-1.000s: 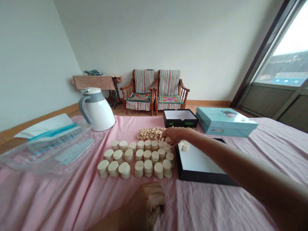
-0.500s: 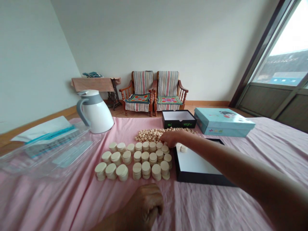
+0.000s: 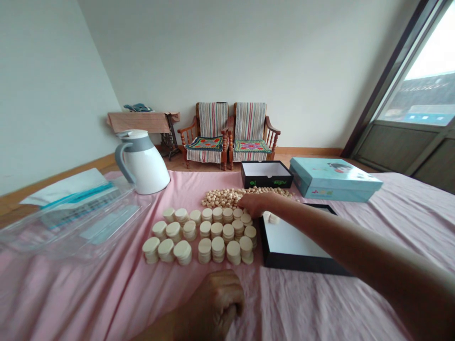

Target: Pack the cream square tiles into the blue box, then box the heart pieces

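Note:
My right hand [image 3: 254, 204] reaches across to the near edge of a pile of small wooden beads [image 3: 220, 197]. Its fingers are drawn together and point down beside the beads; what they pinch, if anything, is hidden. Just in front of that hand are stacks of pale round wooden discs [image 3: 218, 247], set out in several rows. My left hand [image 3: 223, 300] rests in a loose fist on the pink cloth, near me, with nothing seen in it. Under my right forearm lies a shallow black-edged tray [image 3: 295, 241] with a white inside, holding a few discs [image 3: 272, 218] in its far left corner.
A small black box [image 3: 266, 177] stands open behind the beads, beside a closed light-blue box [image 3: 336, 180]. On the left are a white and grey jug [image 3: 147, 166] and clear plastic packaging [image 3: 103, 227]. Two wooden armchairs [image 3: 214, 135] stand by the wall beyond the pink cloth [image 3: 117, 303].
The whole view has shifted slightly. My right hand stays at the edge of the beads and my left fist keeps its place; the disc stacks look unchanged.

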`<state>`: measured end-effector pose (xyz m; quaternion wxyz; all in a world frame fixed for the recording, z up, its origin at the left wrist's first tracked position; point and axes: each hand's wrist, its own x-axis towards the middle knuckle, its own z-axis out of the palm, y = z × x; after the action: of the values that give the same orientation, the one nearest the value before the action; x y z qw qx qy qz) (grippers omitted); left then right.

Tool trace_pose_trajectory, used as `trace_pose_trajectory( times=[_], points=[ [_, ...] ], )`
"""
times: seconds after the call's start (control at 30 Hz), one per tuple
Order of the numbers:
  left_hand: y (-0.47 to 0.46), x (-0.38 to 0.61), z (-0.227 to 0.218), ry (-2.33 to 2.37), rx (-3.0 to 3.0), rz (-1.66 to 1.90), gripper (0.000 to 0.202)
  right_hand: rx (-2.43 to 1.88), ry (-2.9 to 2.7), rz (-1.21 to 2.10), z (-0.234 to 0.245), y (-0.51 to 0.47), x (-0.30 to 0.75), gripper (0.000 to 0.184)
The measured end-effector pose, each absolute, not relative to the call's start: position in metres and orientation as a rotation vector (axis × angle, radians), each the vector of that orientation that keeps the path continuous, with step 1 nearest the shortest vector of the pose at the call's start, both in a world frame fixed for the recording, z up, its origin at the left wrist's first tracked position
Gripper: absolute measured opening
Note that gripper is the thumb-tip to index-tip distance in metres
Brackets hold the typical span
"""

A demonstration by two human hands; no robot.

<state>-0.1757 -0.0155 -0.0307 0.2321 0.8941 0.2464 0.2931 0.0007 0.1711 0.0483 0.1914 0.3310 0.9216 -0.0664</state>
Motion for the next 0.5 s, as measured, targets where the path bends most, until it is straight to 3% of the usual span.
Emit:
trace_pose_trajectory(
  times=[0.33,0.5],
  points=[
    [-0.017,-0.177,-0.027,0.738,2.473,0.722,0.022,1.273,2.644,-0.062,0.122,0.140,0.057,0.038],
    [-0.016,-0.176,-0.028,0.732,2.453,0.731,0.021,1.420,2.468,-0.137,0.117,0.116,0.101,0.031]
  ],
)
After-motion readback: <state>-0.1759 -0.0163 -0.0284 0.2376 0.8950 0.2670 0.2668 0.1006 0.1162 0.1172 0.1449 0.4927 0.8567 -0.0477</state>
